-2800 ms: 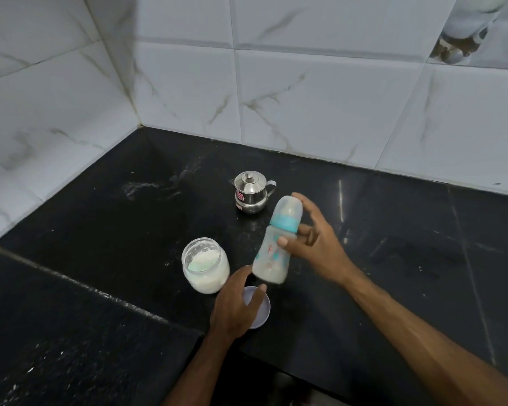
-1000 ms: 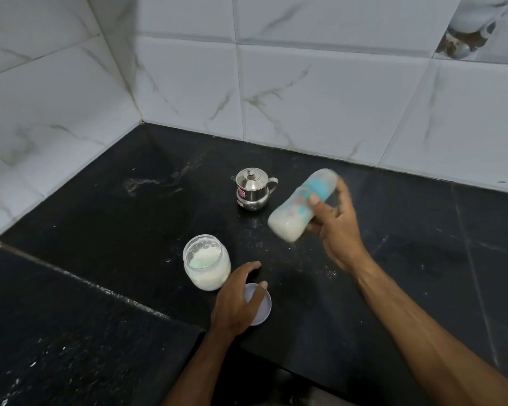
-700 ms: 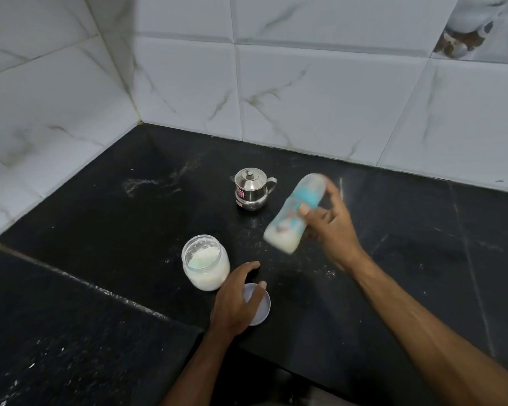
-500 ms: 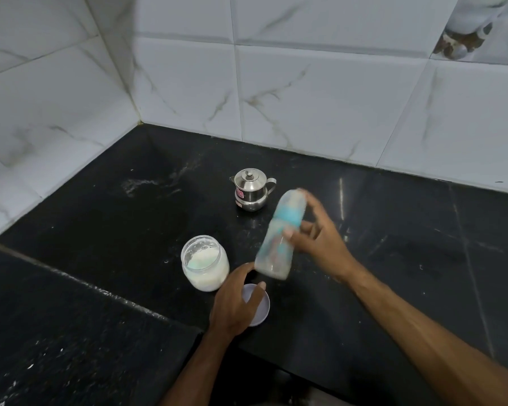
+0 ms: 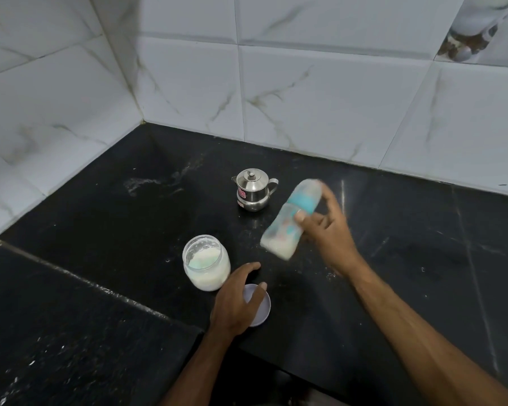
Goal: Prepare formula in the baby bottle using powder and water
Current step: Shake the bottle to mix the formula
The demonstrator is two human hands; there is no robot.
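While the right hand (image 5: 329, 232) holds the baby bottle (image 5: 289, 219) up in the air, the bottle leans over, with its blue ring and cap pointing up and to the right. The fingers wrap around the middle of the bottle (it looks blurry). White milk sits at the low end of it. The left hand (image 5: 236, 300) lies flat on a round pale lid (image 5: 260, 310) on the black bench (image 5: 100, 218), with its fingers spread and not gripping anything. Just left of that hand stands an open glass jar (image 5: 206, 266) with white powder in it. A small shiny steel pot (image 5: 253, 189) with a lid and handle stands farther back, near the white tiled wall (image 5: 320, 98).
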